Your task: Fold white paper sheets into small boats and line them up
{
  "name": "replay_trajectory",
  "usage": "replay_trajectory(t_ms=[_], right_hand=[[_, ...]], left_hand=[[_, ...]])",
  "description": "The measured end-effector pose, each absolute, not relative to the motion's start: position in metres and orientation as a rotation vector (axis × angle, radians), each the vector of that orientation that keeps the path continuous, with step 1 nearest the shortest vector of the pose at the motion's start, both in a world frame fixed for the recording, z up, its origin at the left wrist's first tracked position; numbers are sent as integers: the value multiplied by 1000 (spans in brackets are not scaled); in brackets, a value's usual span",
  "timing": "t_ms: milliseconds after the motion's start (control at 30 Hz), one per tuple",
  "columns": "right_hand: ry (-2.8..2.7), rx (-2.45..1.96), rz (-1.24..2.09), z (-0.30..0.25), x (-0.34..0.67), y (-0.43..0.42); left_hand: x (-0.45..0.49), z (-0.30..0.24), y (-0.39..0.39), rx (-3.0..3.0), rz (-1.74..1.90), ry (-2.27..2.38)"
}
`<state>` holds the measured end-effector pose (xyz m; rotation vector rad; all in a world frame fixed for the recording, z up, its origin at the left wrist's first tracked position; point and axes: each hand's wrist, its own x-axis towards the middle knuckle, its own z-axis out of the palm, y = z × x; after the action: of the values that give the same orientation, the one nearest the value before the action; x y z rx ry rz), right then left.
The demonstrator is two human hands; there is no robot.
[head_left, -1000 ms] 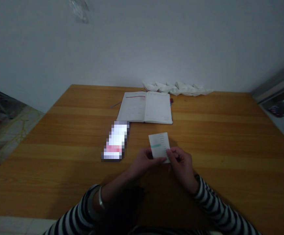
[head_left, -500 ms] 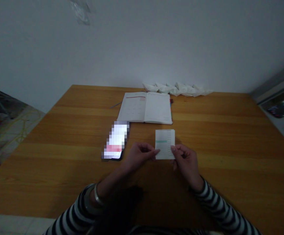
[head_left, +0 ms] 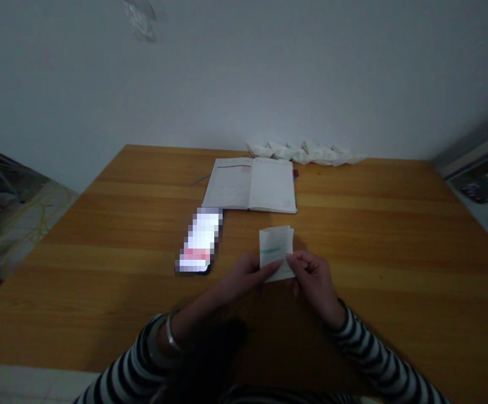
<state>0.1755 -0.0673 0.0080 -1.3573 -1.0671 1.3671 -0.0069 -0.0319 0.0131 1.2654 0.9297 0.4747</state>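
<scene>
Between my two hands is a small folded sheet of paper (head_left: 276, 245), pale with a green line across it and fine print at its right side. My left hand (head_left: 250, 274) pinches its lower left part, the thumb lying across the front and the other fingers mostly hidden behind. At the lower right edge, my right hand (head_left: 313, 278) grips it between thumb and fingers. The paper is tilted slightly and its layers part a little at the top right. It is held over the wooden table (head_left: 378, 235), nearer to me than an open notebook (head_left: 229, 185).
A phone (head_left: 199, 240) with a lit, blurred screen lies left of my hands. Behind the notebook, a crumpled strip of white tissue (head_left: 306, 152) runs along the wall. A grey ribbon (head_left: 200, 179) sticks out from the notebook's left side.
The paper has shifted slightly left and down and tilted. My left thumb now reaches further across its front, and my right hand has moved a little left with it.
</scene>
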Motion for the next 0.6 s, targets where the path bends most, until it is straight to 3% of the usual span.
replay_trajectory(t_ms=[167, 600], right_hand=[[-1118, -1362, 1507, 8, 177, -67], [-1104, -1375, 1447, 5, 180, -69]], left_hand=[[-9, 12, -33, 1158, 559, 871], [-17, 23, -17, 1220, 540, 866]])
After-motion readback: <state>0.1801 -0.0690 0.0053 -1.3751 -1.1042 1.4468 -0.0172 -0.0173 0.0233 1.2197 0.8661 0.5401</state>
